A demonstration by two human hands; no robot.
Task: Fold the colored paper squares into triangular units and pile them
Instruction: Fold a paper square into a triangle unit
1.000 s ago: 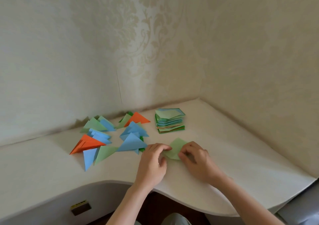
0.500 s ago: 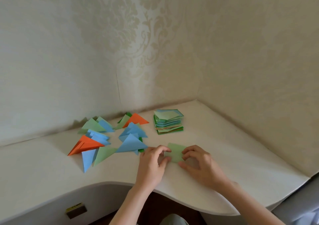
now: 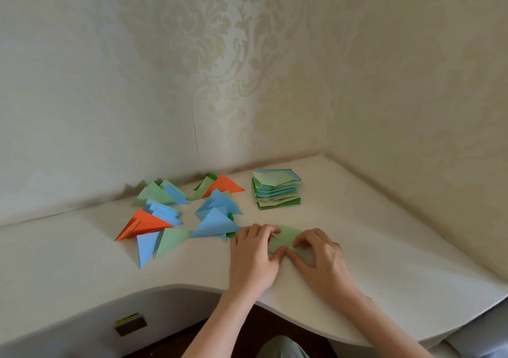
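Head view: a light green paper (image 3: 286, 238) is pinched flat on the near table (image 3: 384, 247) by curled fingers of the left hand (image 3: 254, 256) and right hand (image 3: 321, 261); folded triangles (image 3: 187, 214) are scattered left, paper stack (image 3: 276, 188) far.

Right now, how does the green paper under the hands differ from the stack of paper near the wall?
The green paper is a single sheet; the stack holds many, green, blue and orange. The left hand and right hand pinch the green paper mid-fold; no hand touches the stack. Both lie on the white table.
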